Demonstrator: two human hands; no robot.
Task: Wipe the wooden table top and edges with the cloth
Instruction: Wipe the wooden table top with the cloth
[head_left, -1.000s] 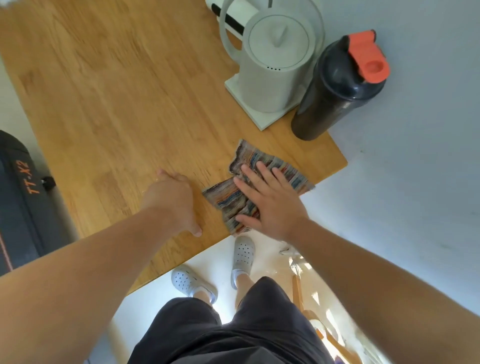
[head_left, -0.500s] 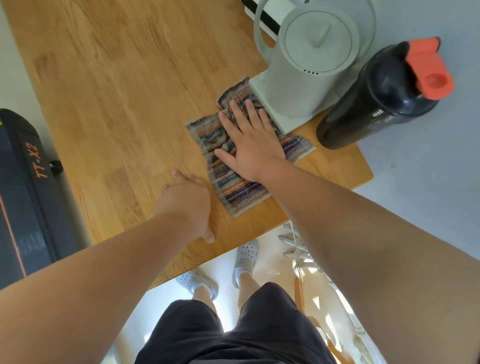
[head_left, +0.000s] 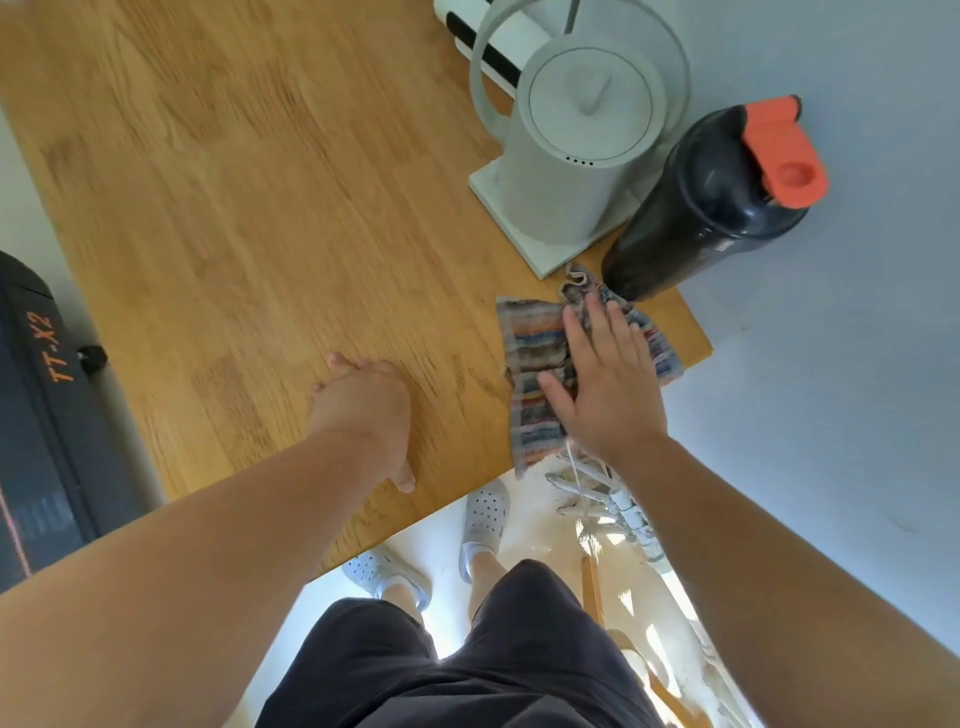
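Since the previous frame, right hand (head_left: 605, 387) and cloth (head_left: 535, 364) have shifted to the desk (head_left: 234, 208) near corner, fingers spread flat on it, cloth overhanging the front edge beside the bottle (head_left: 706, 202). Left hand (head_left: 363, 410) rests loosely curled; bare surface lies leftward.

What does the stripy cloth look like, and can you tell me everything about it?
The cloth is a woven rag with thin stripes of grey, blue, orange and red. It looks soft and worn, with a curled corner near the black bottle. It lies flat and a bit rumpled on the wooden table, at the near right corner, its lower end reaching the table's edge. The right hand presses flat on top of it.
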